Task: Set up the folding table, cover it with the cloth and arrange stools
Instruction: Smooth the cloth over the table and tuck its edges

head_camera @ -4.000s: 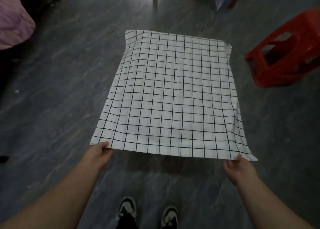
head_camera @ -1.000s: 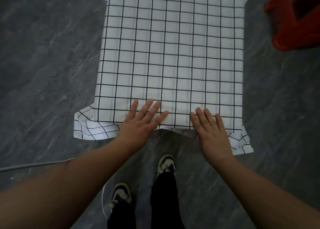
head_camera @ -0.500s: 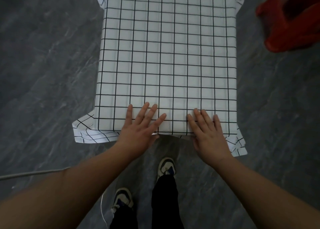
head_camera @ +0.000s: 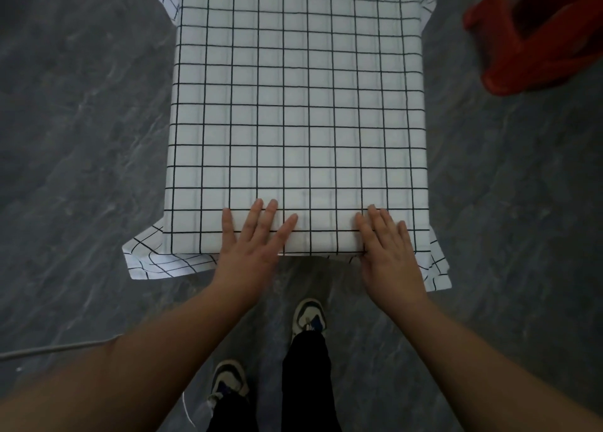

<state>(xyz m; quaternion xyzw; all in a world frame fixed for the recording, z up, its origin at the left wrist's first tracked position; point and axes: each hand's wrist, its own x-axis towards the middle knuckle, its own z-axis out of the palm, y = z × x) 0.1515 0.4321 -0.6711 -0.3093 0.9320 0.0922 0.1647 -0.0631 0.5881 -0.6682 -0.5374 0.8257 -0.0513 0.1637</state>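
Head view here, looking straight down at our own arms. The white cotton-looking cloth with the thin black grid (head_camera: 293, 105) is spread flat over the tabletop, which is completely hidden under it, so we only see its squared-off outline through the fabric. The cloth's corners spill past that outline: the near left one flops out over the floor, the near right one hangs by our wrist, and two far corners poke out at the top of the shot.

Our left hand (head_camera: 253, 245) lies palm down on the near edge of the cloth, fingers (head_camera: 270, 216) straight and slightly fanned, gripping nothing, just pressing flat on the fabric. Our right hand (head_camera: 390, 252) does the same thing a bit further right on the same edge, fingers straight and close together, flat on the cloth with nothing clasped. The two hands are apart, with a strip of bare grid between them.

The red plastic stool (head_camera: 535, 37) sits on the floor off the far right corner, near the covered tabletop but not touching it; it looks tipped, though part of it is cut off by the frame.

Below the hands, our two white and dark sneakers (head_camera: 308, 317) and black trouser legs stand on the dark grey marbled floor (head_camera: 81, 138). A thin pale cable (head_camera: 62, 348) runs along the floor by our left forearm.
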